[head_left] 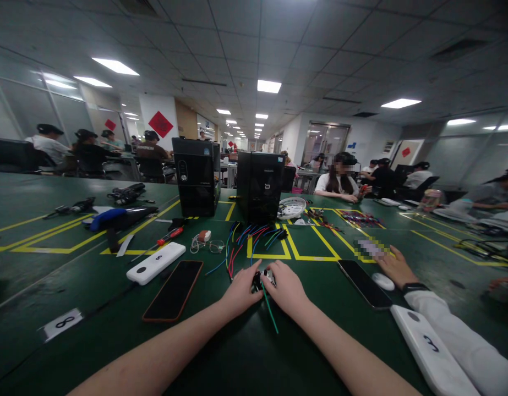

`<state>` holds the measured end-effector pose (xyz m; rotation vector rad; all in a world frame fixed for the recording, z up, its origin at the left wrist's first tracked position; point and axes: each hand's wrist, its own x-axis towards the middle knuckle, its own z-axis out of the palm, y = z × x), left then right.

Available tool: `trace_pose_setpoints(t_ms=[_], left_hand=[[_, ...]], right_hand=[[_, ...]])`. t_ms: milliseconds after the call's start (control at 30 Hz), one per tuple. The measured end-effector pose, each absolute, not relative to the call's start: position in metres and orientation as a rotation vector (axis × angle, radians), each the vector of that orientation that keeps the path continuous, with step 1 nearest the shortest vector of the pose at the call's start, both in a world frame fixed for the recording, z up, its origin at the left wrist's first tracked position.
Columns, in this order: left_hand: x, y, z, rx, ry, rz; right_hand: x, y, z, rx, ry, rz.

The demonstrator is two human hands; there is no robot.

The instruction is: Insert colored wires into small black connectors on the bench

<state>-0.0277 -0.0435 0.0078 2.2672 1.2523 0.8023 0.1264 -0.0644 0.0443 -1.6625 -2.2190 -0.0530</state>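
Observation:
Close together at the middle of the table, my left hand (242,287) and my right hand (287,286) are closed around a small black and white part (258,279). Fingers cover most of it, so its exact kind does not show. A green wire (271,313) runs out from between my hands toward me. Just beyond them lies a loose bunch of blue, red, black and green wires (254,234).
Two black computer towers (197,181) stand behind the wires. Left are a phone (173,291), a white numbered power bank (157,263), a red screwdriver (170,235) and glasses (216,246). At right, a co-worker's hand (398,267) rests near another phone (364,283).

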Motion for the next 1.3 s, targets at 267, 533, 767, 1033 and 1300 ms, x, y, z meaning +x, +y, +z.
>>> trace_pose_setpoints(t_ms=[267,533,767,1033,1300], left_hand=[[-0.027,-0.042,0.006,2.284,1.221,0.828],[-0.027,-0.04,0.004,2.315,1.244,0.831],[-0.026,-0.04,0.001,2.319,1.23,0.872],[-0.028,-0.045,0.007,2.277,1.258,0.81],[-0.03,-0.046,0.009,2.272,1.228,0.8]], right_hand=[[0.108,-0.062,0.034,-1.646,-2.22,-0.109],[0.104,-0.06,0.029,-1.677,-2.158,-0.123],[0.113,-0.056,0.042,-1.641,-2.055,-0.069],[0.152,-0.04,0.036,-1.807,-2.077,0.243],[0.163,-0.041,0.048,-1.956,-2.133,0.156]])
